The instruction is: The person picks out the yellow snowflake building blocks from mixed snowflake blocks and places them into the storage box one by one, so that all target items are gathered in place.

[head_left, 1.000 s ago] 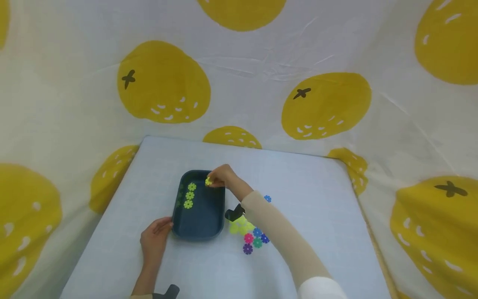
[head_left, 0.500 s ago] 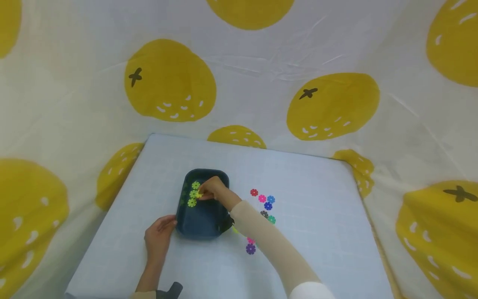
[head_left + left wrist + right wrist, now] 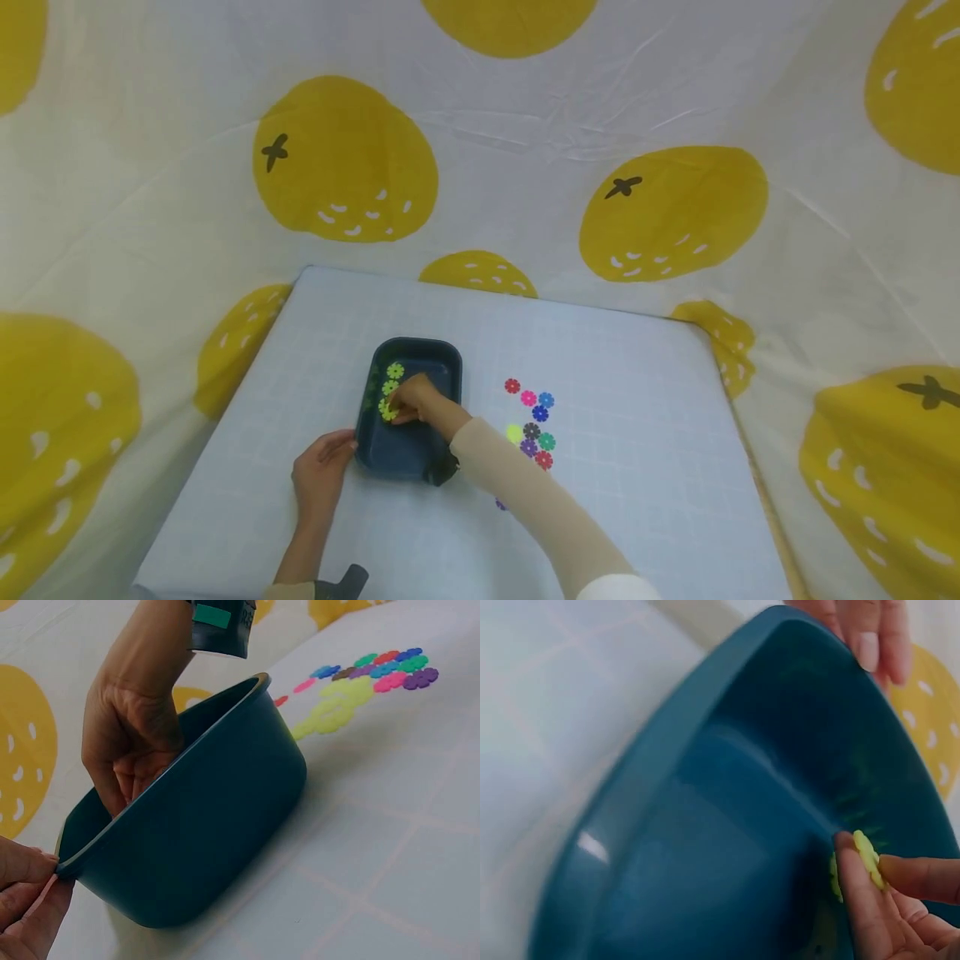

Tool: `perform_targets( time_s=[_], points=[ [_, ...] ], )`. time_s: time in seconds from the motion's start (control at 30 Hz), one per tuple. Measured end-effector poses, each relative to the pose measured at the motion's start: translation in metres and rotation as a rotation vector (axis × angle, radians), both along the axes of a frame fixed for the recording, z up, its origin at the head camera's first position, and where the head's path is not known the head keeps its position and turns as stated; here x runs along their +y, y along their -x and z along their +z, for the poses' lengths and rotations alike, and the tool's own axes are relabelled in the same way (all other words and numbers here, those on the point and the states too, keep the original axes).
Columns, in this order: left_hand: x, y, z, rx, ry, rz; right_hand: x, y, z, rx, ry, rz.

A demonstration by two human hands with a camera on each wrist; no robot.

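My left hand (image 3: 318, 475) pinches the rim of a dark teal, deep tray (image 3: 202, 832) at its near left corner, thumb and fingers on either side in the left wrist view. Inside the tray, my right hand (image 3: 415, 398) is lowered near the left wall. Its thumb and fingers pinch a yellow-green flower-shaped disc (image 3: 868, 857), held on edge in the right wrist view. Another yellow-green disc (image 3: 835, 879) shows partly behind those fingers. Along the tray's left side lies a column of similar discs (image 3: 395, 371), partly covered by the right hand.
Right of the tray, several flower discs in red, pink, blue, grey, green and purple (image 3: 546, 442) lie on the pale cloth-covered table (image 3: 637, 400). A yellow-green heap (image 3: 337, 705) lies beside them. Behind hangs a white curtain (image 3: 510, 200) with yellow fruit prints.
My right hand has moved from the tray's far right corner to the left column of discs, then toward its near end, carrying the yellow-green disc. My left hand keeps its hold on the rim.
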State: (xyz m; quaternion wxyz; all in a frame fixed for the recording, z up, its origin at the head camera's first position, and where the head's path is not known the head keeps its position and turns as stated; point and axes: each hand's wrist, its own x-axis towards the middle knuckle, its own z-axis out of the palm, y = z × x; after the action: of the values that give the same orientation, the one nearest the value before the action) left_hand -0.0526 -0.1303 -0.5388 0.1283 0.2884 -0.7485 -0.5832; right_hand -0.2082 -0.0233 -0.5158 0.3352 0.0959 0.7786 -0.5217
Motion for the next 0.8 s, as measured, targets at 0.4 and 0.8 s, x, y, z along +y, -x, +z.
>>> perform_targets(
  time_s=[0.4,0.8],
  points=[
    [-0.0002,0.0004,0.0013,-0.001,-0.001,-0.007,-0.0054,-0.0073,-0.0084,-0.015,0.009,0.01],
    [-0.0012,0.0002,-0.0011,0.007,0.013,-0.001,-0.0021,-0.0061,-0.007,-0.078,0.056,-0.064]
  ],
)
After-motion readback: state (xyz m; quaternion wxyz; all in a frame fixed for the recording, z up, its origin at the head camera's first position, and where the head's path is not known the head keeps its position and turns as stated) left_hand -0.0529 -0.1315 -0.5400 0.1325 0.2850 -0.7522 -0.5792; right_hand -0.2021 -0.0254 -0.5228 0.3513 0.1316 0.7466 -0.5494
